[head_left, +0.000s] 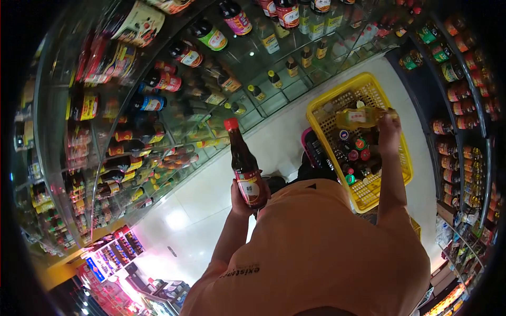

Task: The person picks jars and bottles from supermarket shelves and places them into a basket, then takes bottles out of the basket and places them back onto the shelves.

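Observation:
My left hand [241, 199] is wrapped round the lower part of a dark sauce bottle [245, 168] with a red cap and a red-and-white label, held nearly upright in front of my shirt. Out to the right, my right hand [389, 125] grips the neck of a bottle of yellow liquid [358, 118], which lies sideways over a yellow plastic basket [363, 203]. Inside the basket stand several dark bottles [363, 155] with red, green and white caps. The undersides of my fingers are partly hidden on both hands.
Glass shelves [258, 108] crowded with sauce bottles curve along the left and top. On the right is a dark shelf rack [429, 131] with rows of jars. A pink-rimmed dark basket [313, 149] sits beside the yellow one on the pale tiled floor [197, 197].

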`<state>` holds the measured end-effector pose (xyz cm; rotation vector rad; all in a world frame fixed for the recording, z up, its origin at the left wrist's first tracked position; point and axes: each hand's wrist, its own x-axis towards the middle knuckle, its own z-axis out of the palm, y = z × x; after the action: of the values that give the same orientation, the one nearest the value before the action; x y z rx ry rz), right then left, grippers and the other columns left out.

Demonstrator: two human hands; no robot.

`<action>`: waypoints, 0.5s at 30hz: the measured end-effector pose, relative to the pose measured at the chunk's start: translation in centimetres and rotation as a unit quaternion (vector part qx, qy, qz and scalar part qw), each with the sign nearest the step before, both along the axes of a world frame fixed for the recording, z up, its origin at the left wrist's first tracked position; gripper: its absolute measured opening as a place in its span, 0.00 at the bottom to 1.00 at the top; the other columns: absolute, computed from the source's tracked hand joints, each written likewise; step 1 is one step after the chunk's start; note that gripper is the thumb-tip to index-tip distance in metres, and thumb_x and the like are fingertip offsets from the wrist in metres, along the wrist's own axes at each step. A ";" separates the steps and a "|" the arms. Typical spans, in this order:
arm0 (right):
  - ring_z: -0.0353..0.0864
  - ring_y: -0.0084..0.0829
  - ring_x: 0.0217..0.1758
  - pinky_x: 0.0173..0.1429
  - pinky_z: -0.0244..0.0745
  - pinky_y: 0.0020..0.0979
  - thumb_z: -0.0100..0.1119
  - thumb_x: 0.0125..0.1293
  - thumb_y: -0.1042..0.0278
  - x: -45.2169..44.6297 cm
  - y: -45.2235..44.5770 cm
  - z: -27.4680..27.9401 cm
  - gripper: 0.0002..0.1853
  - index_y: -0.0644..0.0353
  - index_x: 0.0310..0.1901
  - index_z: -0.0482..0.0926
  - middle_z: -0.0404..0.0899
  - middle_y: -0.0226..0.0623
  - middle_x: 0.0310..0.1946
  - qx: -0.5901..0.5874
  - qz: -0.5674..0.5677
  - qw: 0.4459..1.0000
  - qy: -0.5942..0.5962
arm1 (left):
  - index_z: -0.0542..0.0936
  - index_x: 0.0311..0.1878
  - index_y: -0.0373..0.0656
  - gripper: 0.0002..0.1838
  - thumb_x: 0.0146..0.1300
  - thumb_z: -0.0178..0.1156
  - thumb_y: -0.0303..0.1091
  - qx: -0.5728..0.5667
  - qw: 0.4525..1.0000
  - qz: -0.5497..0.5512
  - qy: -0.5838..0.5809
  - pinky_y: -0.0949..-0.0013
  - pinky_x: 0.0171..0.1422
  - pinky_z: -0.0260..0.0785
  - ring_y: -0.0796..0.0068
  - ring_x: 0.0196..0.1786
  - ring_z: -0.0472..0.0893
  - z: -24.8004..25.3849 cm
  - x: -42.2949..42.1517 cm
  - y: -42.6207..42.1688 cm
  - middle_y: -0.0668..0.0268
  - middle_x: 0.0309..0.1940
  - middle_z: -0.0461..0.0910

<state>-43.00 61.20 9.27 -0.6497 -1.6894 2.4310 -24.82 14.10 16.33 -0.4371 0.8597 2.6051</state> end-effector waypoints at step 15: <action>0.83 0.37 0.43 0.49 0.81 0.43 0.51 0.77 0.52 2.8 -19.7 3.7 0.18 0.60 0.52 0.77 0.82 0.38 0.40 -0.119 0.302 0.943 -0.072 | 0.71 0.66 0.39 0.37 0.72 0.45 0.64 0.120 0.987 0.102 0.039 0.48 0.53 0.78 0.44 0.48 0.84 2.6 5.7 -5.3 0.47 0.48 0.81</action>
<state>-40.18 41.49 12.93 -0.3706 -1.8844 3.1138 -19.11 8.80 18.98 -0.3747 0.5388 2.8859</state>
